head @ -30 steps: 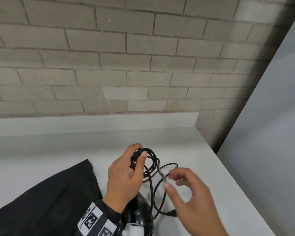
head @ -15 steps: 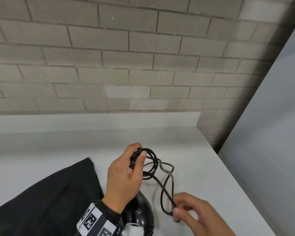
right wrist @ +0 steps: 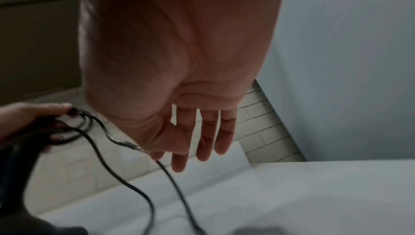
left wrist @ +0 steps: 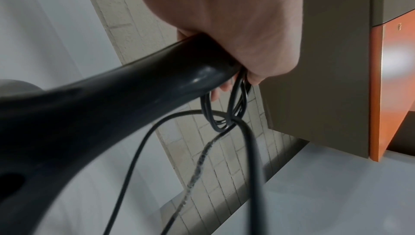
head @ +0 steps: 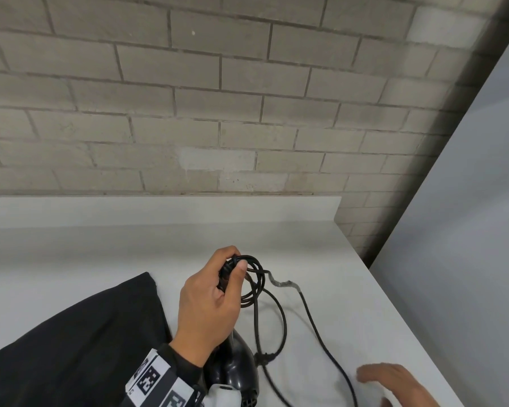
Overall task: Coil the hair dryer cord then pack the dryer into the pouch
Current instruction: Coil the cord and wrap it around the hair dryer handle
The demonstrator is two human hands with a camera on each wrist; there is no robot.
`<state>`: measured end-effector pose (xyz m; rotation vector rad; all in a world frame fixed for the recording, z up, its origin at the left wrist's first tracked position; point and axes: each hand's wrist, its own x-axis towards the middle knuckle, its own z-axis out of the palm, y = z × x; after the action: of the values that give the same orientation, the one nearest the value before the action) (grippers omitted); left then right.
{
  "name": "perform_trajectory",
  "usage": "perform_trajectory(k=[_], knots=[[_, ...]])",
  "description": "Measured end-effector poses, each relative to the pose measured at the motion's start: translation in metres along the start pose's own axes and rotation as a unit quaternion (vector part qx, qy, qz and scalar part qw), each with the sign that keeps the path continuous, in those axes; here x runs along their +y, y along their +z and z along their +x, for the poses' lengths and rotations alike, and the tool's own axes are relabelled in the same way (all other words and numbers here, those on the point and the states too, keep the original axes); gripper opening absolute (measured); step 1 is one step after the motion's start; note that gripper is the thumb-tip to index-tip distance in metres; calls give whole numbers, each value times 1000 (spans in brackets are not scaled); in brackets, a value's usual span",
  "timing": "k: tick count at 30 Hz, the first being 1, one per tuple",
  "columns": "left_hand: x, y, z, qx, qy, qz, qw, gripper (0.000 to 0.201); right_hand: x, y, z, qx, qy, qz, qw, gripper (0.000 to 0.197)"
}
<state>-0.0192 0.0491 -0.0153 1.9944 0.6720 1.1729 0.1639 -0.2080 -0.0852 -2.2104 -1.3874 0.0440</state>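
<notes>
Left hand (head: 207, 306) grips the glossy black plastic hair dryer (head: 232, 368) handle, thumb pinning thin black cord (head: 254, 282) loops. Right hand (head: 400, 383) hovers beside the trailing cord, fingers straight, holding nothing; black fabric pouch (head: 80, 342) lies left.

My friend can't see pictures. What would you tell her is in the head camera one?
A left hand grips a black hair dryer handle and a few cord loops above a white counter. The remaining cord trails toward the open right hand. A black pouch lies at left, before a brick wall.
</notes>
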Motion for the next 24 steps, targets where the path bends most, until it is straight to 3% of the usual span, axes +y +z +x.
perform_trajectory(k=[2,6,8,12,17,20,24], knots=[[1,2,1,-1,-4,4,1000,19,-25,-14,11,-23,30,89,995,49],[0,2,1,-1,-6,9,1000,23,-90,-4,50,19,64,263,963,15],[0,3,1,-2,-3,13,1000,19,-128,3,66,-32,67,291,954,9],[2,2,2,-7,9,22,1000,13,-160,18,94,-53,123,329,935,26],[1,1,1,4,16,29,999,13,-162,26,93,-116,132,446,878,15],[0,0,0,8,14,24,1000,13,-151,22,73,-145,74,397,903,8],[-2,-1,-1,9,13,17,1000,14,-129,9,45,-201,66,328,921,9]])
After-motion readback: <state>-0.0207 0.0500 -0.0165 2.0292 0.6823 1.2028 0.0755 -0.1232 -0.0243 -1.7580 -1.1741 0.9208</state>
